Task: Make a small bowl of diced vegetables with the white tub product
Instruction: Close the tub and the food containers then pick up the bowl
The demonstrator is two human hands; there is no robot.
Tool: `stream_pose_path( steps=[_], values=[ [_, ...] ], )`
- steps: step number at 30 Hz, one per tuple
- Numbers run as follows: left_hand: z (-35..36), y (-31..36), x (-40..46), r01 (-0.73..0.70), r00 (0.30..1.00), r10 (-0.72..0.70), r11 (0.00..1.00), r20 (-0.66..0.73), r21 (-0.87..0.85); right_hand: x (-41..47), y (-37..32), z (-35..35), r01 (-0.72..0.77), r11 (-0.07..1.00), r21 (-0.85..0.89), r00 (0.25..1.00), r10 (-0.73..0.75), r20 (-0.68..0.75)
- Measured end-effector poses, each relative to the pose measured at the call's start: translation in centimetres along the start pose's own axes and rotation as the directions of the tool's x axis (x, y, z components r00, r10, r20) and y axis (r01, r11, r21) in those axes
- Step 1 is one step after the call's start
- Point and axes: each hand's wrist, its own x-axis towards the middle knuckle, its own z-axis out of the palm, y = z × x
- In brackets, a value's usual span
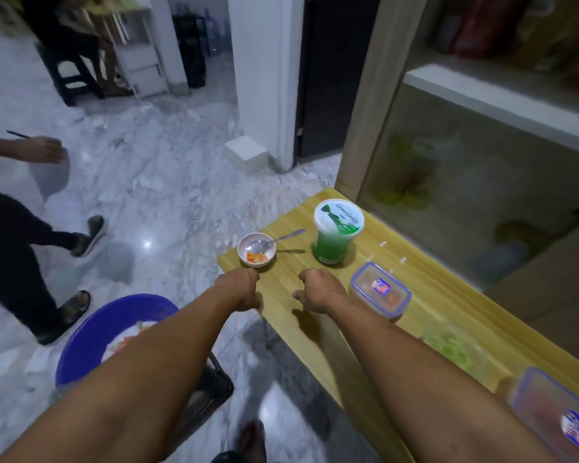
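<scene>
A small white bowl (256, 253) sits near the left corner of the yellow wooden table (425, 295); it holds a few orange and green vegetable dice and a metal spoon (274, 240). To its right stands the white-lidded green tub (338, 230), lid on. My left hand (243, 289) hovers just below the bowl with curled fingers, holding nothing. My right hand (316, 290) hangs over the table's middle, fingers curled, also holding nothing.
A lidded clear container (380, 290) lies right of my right hand. Chopped greens (455, 349) and another lidded container (559, 416) sit farther right. A blue basin (114, 332) stands on the floor at left. A person (17, 235) walks at far left.
</scene>
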Motion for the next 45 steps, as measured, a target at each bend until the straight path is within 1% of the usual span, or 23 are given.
stream_pose_path(
  steps=[4,8,11,13,15,17,19,20,23,27,30,33,37,40,43,45],
  values=[
    [-1.5,-3.0,2.9,0.02,1.0,-0.02,1.0,-0.024,-0.001,3.5,-2.5,0.0,-0.016,1.0,0.025,1.0,0.016,-0.001],
    [-2.4,-5.2,5.0,0.058,0.997,-0.059,0.998,-0.048,-0.014,6.3,-4.4,0.6,-0.081,0.993,0.088,0.996,0.083,-0.014],
    [-2.5,-6.5,6.7,0.116,0.991,-0.125,0.98,-0.051,-0.159,8.1,-5.5,1.0,-0.167,0.963,0.212,0.985,0.172,-0.007],
    [-2.5,-7.0,7.9,0.124,0.988,-0.147,0.943,-0.051,-0.31,9.0,-5.9,1.1,-0.231,0.929,0.289,0.971,0.238,0.011],
    [-2.7,-7.0,8.9,0.11,0.99,-0.138,0.882,-0.028,-0.458,9.9,-6.3,1.3,-0.288,0.887,0.361,0.955,0.292,0.045],
    [-3.0,-6.6,9.5,0.106,0.992,-0.13,0.79,0.004,-0.603,10.8,-6.6,1.7,-0.315,0.836,0.45,0.946,0.316,0.075],
    [-3.0,-6.4,10.0,0.1,0.991,-0.131,0.719,0.007,-0.687,11.7,-6.6,2.4,-0.327,0.789,0.52,0.94,0.326,0.097],
    [-2.9,-6.3,10.3,0.097,0.992,-0.129,0.7,0.009,-0.708,12.4,-6.4,3.0,-0.331,0.771,0.544,0.939,0.326,0.109],
    [-2.6,-6.1,10.8,0.119,0.988,-0.15,0.664,0.024,-0.738,12.8,-6.4,3.2,-0.332,0.724,0.604,0.938,0.323,0.128],
    [-2.0,-6.3,11.5,0.132,0.984,-0.177,0.661,0.018,-0.739,11.6,-6.7,2.7,-0.352,0.621,0.7,0.922,0.358,0.146],
    [-1.8,-5.9,11.0,0.136,0.986,-0.162,0.691,0.031,-0.71,10.4,-6.3,2.9,-0.354,0.596,0.721,0.92,0.359,0.155],
    [-1.6,-4.9,9.7,0.113,0.99,-0.143,0.694,0.017,-0.711,8.9,-5.4,3.1,-0.361,0.58,0.731,0.916,0.368,0.161],
    [-1.1,-2.7,7.2,0.071,0.995,-0.101,0.709,-0.002,-0.702,5.7,-3.7,2.9,-0.356,0.577,0.735,0.913,0.381,0.143],
    [0.2,-0.8,5.5,0.028,0.998,-0.06,0.698,-0.019,-0.715,2.6,-2.0,3.0,-0.369,0.55,0.749,0.9,0.413,0.14],
    [2.1,1.5,3.6,-0.031,0.999,-0.001,0.715,-0.046,-0.698,-1.2,0.2,3.5,-0.372,0.51,0.776,0.888,0.44,0.136],
    [3.1,3.5,1.7,-0.052,0.999,0.037,0.727,-0.036,-0.685,-4.0,1.8,4.0,-0.372,0.492,0.787,0.874,0.47,0.119]
  ],
)
